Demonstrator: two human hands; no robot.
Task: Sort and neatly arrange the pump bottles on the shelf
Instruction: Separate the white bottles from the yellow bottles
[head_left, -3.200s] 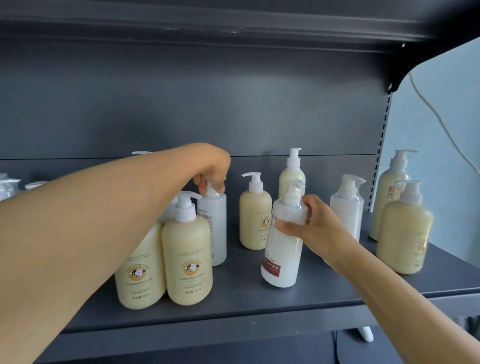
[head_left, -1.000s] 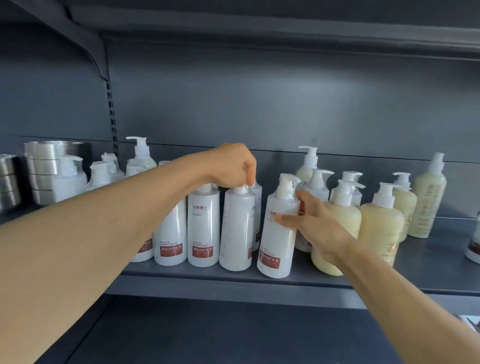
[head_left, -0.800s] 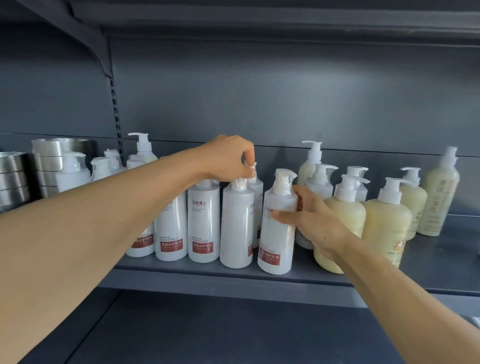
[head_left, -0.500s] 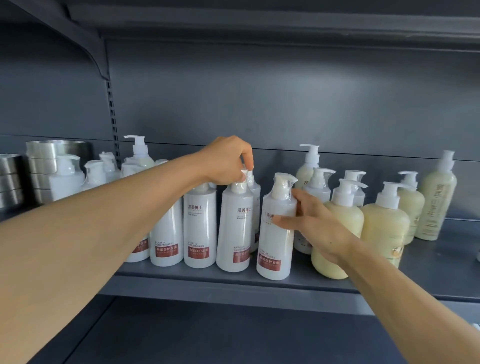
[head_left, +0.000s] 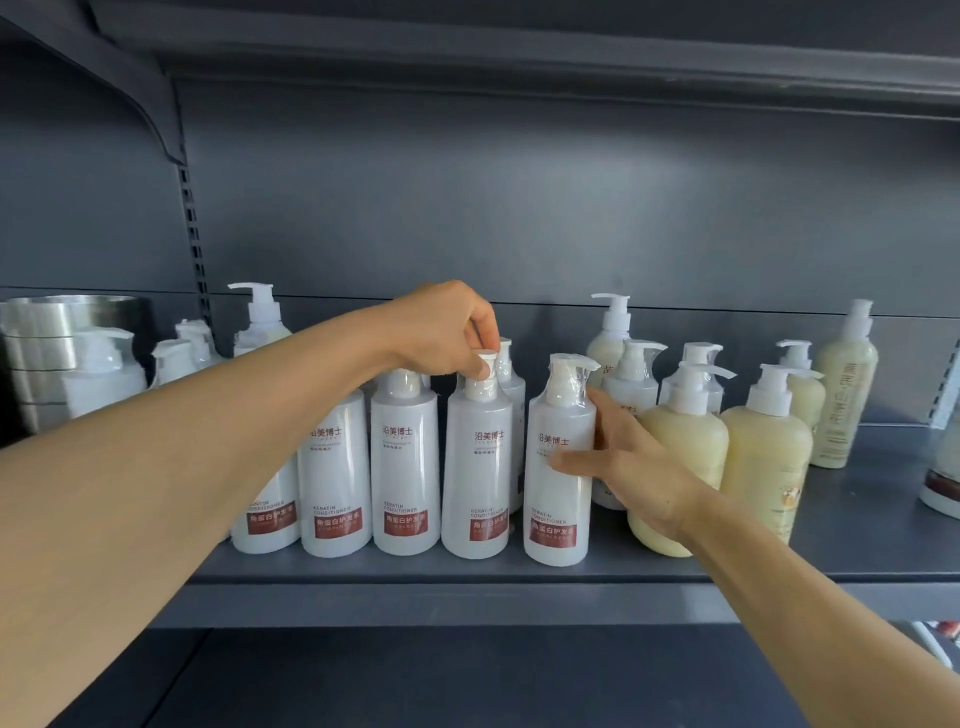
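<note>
A row of white pump bottles with red labels stands along the front of the grey shelf (head_left: 467, 569). My left hand (head_left: 441, 332) pinches the pump head of one white bottle (head_left: 478, 467) in that row. My right hand (head_left: 623, 462) grips the white bottle (head_left: 556, 499) at the row's right end, thumb across its front and fingers behind it. To the right stand several cream-yellow pump bottles (head_left: 685, 441). More white bottles stand behind the row.
Stacked steel bowls (head_left: 52, 332) sit at the far left beside small white pump bottles (head_left: 104, 374). A tall pale bottle (head_left: 844, 395) stands at the back right. Another shelf board hangs above, and a lower one lies below.
The white bottle under my left hand now stands square in the row with its label facing front. My right hand keeps its hold on the end bottle, which stands upright close beside it.
</note>
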